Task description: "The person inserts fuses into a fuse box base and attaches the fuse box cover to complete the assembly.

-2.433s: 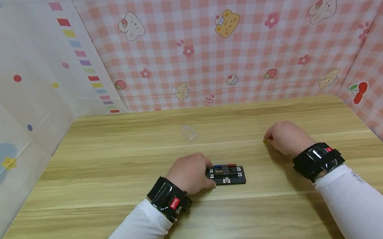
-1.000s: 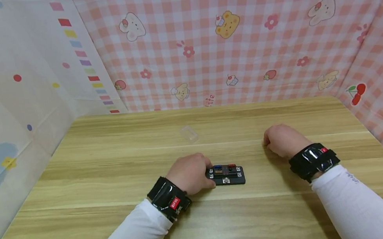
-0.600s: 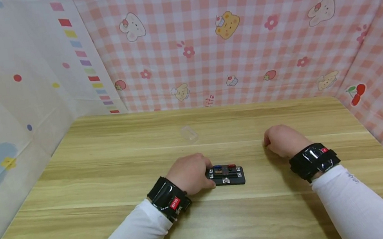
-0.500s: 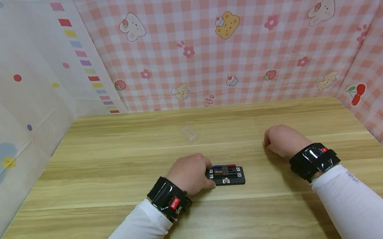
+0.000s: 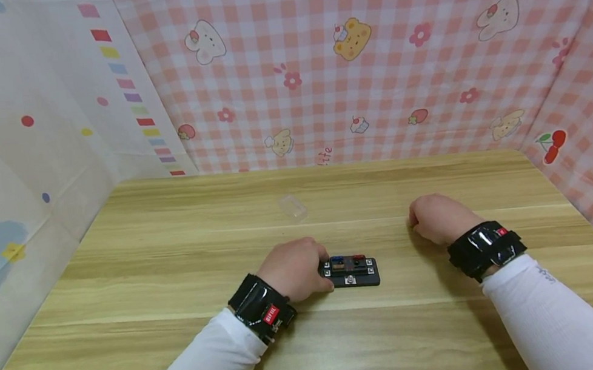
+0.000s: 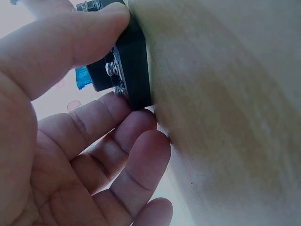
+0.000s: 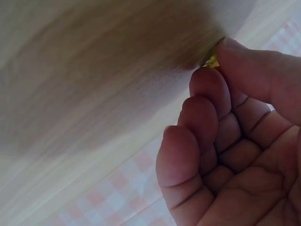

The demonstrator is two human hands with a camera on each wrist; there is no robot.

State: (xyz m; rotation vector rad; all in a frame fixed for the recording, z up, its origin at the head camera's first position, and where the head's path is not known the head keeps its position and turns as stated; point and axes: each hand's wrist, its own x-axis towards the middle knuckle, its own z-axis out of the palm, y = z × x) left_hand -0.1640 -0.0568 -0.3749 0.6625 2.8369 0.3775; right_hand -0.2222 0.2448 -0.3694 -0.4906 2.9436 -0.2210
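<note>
A black fuse block (image 5: 351, 279) lies flat on the table, with blue, red and brownish blade fuses seated in it. My left hand (image 5: 292, 270) grips its left end, thumb at the near edge and fingers at the far edge. In the left wrist view, the thumb presses the block's side (image 6: 134, 66), and a blue blade fuse (image 6: 83, 77) sticks out. My right hand (image 5: 440, 217) is low over the table to the right of the block. Between its thumb and forefinger it pinches a small yellow blade fuse (image 7: 212, 61), mostly covered by the fingertips.
A clear plastic cover (image 5: 293, 208) lies on the wooden table (image 5: 174, 272) behind the fuse block. A pink checked curtain (image 5: 318, 85) hangs along the table's back edge, and printed cloth (image 5: 24, 155) closes the left side.
My right hand has lowered slightly, and the yellow blade fuse has gone out of sight in the head view. Since about a second ago both hands have stayed almost still. The fuse block has not moved.
</note>
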